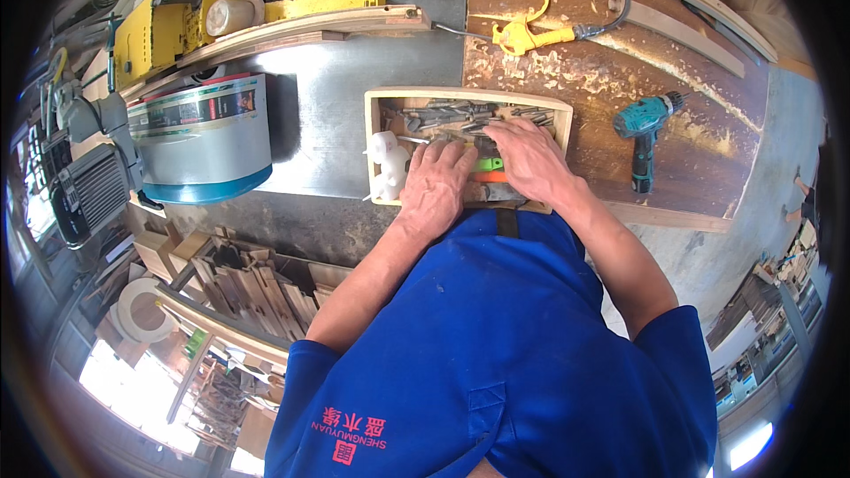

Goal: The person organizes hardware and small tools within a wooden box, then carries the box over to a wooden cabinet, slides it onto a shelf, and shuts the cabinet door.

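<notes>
A shallow pale wooden box [469, 94] stands on the bench in front of me, with both hands reaching into it. My left hand [436, 184] lies over the left-middle part, fingers bent downward and slightly apart, fingertips partly hidden. My right hand [529, 159] reaches over the right part, fingers stretched onto a pile of drill bits [447, 115]; its thumb is hidden. Neither hand visibly grips anything. Between the hands lie a bright green piece [489, 165] and an orange strip [489, 177]. White plastic bottles [386, 152] fill the box's left end.
A teal cordless drill [644, 128] lies to the right. Beyond the box is a yellow air blow gun [529, 34] with a hose, amid wood shavings. A grey-white bucket [205, 142] stands left, near yellow machinery [190, 9] and a long wooden strip [336, 23].
</notes>
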